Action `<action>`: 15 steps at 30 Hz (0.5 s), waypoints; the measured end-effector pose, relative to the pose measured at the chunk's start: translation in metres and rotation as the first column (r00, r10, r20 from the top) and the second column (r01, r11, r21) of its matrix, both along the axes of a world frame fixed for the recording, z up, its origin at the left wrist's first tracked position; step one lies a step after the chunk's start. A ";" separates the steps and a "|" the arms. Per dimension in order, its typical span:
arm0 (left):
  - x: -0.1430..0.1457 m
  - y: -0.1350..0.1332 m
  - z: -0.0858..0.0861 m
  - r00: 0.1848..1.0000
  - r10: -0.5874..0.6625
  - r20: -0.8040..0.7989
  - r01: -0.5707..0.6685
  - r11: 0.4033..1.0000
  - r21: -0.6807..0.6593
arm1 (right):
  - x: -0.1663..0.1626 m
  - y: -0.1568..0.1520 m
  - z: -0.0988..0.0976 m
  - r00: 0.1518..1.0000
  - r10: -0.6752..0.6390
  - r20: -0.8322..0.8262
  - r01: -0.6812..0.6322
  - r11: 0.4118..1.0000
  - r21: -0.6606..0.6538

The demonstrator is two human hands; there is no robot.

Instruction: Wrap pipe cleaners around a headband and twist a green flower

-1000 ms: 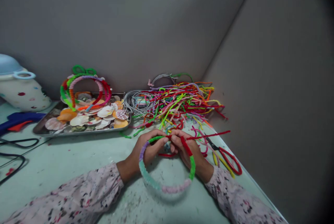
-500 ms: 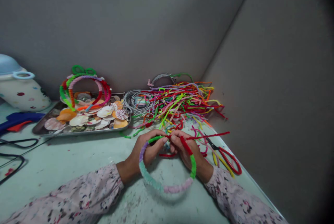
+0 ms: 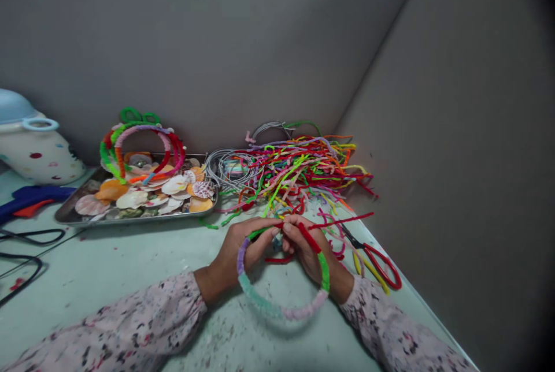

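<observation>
A: Where is the fuzzy ring now?

B: It is in front of the person, between the two forearms, over the tabletop and closer to its right edge than to its left. It is tilted, with the pale pink and aqua parts lowest. Whether it touches the surface, one cannot tell.

A: And how are the fingers?

B: The left hand has them narrow, with thumb and forefinger pinching the green part of the ring. The right hand pinches a red strand just beside them, so the fingertips almost meet. The strand's free end points toward the right edge.

A: What lies near the right hand?

B: Scissors with red handles, close to the right edge. Behind the hands, toward the far right corner, there is a pile of coloured fuzzy stems, and at its left a coil of grey wire.

A: And on the left side?

B: A metal tray near the far edge. It carries shells, and other wrapped rings stand upright over them.
</observation>
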State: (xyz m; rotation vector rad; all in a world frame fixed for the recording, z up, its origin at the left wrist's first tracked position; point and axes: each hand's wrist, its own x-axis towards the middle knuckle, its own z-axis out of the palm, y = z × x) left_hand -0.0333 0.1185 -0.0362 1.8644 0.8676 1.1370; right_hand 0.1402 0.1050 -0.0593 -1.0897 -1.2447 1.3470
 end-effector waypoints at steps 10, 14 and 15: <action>0.001 0.002 -0.001 1.000 0.013 -0.007 -0.013 1.000 -0.003 | 0.000 0.001 0.003 1.000 0.017 -0.002 -0.017 1.000 -0.023; 0.000 0.002 -0.001 1.000 0.005 -0.021 -0.005 1.000 -0.008 | 0.000 0.001 0.004 0.999 0.028 0.021 -0.028 0.999 -0.036; 0.000 0.001 -0.001 1.000 -0.001 -0.023 0.001 1.000 -0.009 | 0.000 0.001 0.003 0.999 0.029 0.025 -0.028 0.999 -0.033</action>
